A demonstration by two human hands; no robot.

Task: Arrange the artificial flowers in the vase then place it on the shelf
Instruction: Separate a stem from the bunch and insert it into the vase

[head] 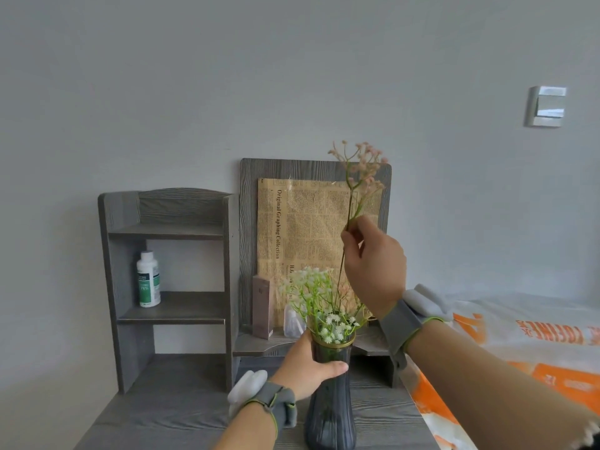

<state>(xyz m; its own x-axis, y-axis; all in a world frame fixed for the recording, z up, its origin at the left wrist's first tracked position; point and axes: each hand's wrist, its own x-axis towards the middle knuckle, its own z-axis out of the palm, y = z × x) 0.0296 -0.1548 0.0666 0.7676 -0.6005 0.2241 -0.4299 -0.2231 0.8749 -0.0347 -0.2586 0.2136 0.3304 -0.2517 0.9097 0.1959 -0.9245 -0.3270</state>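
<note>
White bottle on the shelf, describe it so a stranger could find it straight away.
A grey wooden shelf unit stands against the wall on the left. The white bottle stands upright on its lower board, left side. Only it has a green label; the tall box nearby is brown.

White bottle (148,279), brown carton (262,311), small clear bottle (293,323), newsprint paper (305,235), wall switch (547,106), orange-white bag (552,378)

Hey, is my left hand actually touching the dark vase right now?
Touching. The head view shows the left hand wrapped around the vase just below its rim, thumb lying across the glass.
</note>
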